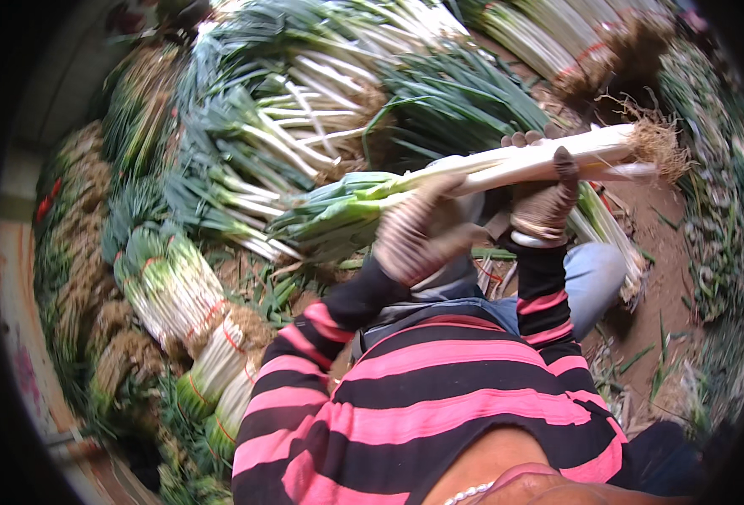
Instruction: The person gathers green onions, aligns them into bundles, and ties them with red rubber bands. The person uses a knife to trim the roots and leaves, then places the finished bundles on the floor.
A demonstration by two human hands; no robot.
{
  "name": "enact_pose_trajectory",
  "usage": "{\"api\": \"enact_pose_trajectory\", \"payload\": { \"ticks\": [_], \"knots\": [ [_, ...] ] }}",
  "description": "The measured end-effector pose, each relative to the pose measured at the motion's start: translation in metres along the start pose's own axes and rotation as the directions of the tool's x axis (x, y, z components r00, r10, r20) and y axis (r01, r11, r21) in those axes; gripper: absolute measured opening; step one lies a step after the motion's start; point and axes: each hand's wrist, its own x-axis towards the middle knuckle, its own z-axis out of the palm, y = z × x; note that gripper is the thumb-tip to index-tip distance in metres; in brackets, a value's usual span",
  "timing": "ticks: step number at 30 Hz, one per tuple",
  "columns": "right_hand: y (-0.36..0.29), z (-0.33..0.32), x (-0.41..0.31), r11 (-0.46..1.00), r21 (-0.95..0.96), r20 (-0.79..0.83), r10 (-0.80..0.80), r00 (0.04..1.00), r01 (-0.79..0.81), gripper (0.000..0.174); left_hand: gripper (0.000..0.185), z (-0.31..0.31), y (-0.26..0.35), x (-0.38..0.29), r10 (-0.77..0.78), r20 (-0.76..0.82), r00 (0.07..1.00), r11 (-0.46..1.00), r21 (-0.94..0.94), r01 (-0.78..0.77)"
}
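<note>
My right hand (pixel 545 196), in a striped, soiled glove, grips a few long leeks (pixel 523 165). Its thumb lies over the white stalks and its fingertips show beyond them. The roots point right and the green leaves left. My left hand (pixel 419 233), also gloved and blurred by motion, is at the near side of the stalks, close to where white turns green. Its thumb stands apart from the fingers; any contact with the stalks is hard to tell.
Loose leeks (pixel 309 120) lie in a heap beyond my hands. Bundles tied with red bands (pixel 176 284) lie at the left, more tied bundles (pixel 567 44) at the upper right. Leaf scraps (pixel 719 252) cover the right side. My knee (pixel 592 271) is beside my right forearm.
</note>
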Motion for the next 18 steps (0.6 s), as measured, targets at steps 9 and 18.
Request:
{"api": "enact_pose_trajectory", "payload": {
  "ticks": [9, 18],
  "knots": [
    [-0.161, -0.055, 0.028, 0.939, 0.339, 0.657, -0.278, 0.701, 0.054, 0.085, 0.124, 0.041, 0.011, 0.109, -0.292, 0.732, 0.616, 0.924, 0.381, -0.014],
    [-0.186, -0.123, -0.042, 0.945, -0.217, -0.446, -0.319, 0.836, 0.244, 0.05, 0.096, 0.134, -0.017, 0.077, -0.42, 0.831, 0.365, 0.858, 0.233, 0.458]
  ]
}}
